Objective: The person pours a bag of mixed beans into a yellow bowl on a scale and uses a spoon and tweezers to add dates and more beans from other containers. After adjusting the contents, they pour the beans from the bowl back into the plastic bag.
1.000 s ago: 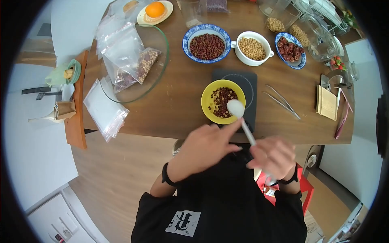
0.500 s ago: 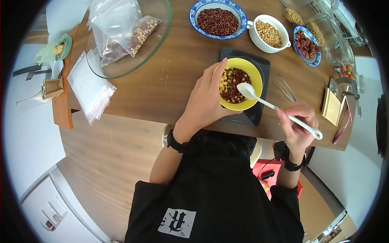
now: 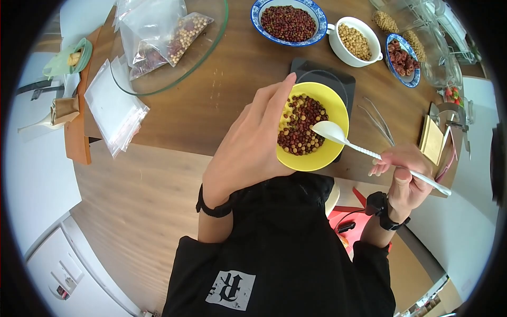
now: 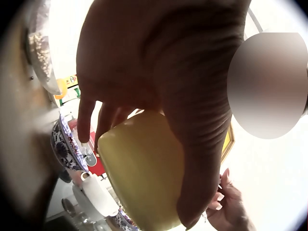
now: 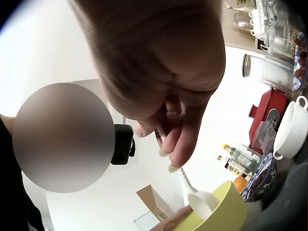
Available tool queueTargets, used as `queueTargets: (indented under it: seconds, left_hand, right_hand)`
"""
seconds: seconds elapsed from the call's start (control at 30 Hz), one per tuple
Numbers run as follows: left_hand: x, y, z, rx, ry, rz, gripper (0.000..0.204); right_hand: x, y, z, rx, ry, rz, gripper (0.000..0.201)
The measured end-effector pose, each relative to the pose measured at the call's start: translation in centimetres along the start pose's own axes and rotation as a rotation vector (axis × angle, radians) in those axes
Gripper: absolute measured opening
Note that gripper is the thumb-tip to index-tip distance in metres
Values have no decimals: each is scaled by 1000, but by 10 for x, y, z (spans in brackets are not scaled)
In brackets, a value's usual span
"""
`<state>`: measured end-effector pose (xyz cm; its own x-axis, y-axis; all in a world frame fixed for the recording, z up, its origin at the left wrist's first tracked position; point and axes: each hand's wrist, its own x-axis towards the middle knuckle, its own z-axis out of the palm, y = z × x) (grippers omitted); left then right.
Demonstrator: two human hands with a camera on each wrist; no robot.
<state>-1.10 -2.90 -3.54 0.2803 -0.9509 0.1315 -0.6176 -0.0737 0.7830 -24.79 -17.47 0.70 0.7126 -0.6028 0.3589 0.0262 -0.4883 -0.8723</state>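
- The head view is bright and evenly lit, with soft shadows on the table (image 3: 222, 113); it is sharp at the centre.
- Strong fisheye bending curves its edges inside a black circular border.
- Both wrist views are backlit by blown-out white backgrounds.
- The near hands look dark and blurred there.

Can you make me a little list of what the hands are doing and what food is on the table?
left hand: holds the yellow bowl, lifted off the black scale
right hand: grips the white spoon, its scoop over the bowl
in the bowl: red and tan beans mixed
blue bowl: red beans
white pot: tan beans
glass bowl: bags of beans
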Motion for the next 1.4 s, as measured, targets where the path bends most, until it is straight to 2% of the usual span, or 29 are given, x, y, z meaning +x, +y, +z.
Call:
queueTargets:
  seconds: [0.5, 0.83, 0.93, 1.0, 1.07, 1.33, 1.4]
  left_hand:
    - [-1, 0, -5, 12, -58, 40, 120]
    - [-3, -2, -5, -3, -45, 63, 121]
    - [-3, -2, -6, 15, -57, 44, 121]
    - [-3, -2, -6, 22, -55, 46, 121]
    - [-3, -2, -6, -10, -25, 75, 107]
    - [-3, -2, -5, -14, -34, 79, 109]
    - [-3, -6, -3, -21, -28, 87, 110]
  right_hand:
    - [6, 2, 7, 107, -44, 84, 38]
    - [11, 5, 7, 157, -91, 72, 35]
    - [13, 3, 5, 120, -77, 52, 36]
    - [14, 0, 1, -21, -85, -16, 38]
    - [14, -5, 2, 9, -82, -13, 38]
    - [10, -6, 15, -40, -35, 35, 39]
    - [10, -10, 17, -68, -94, -31, 38]
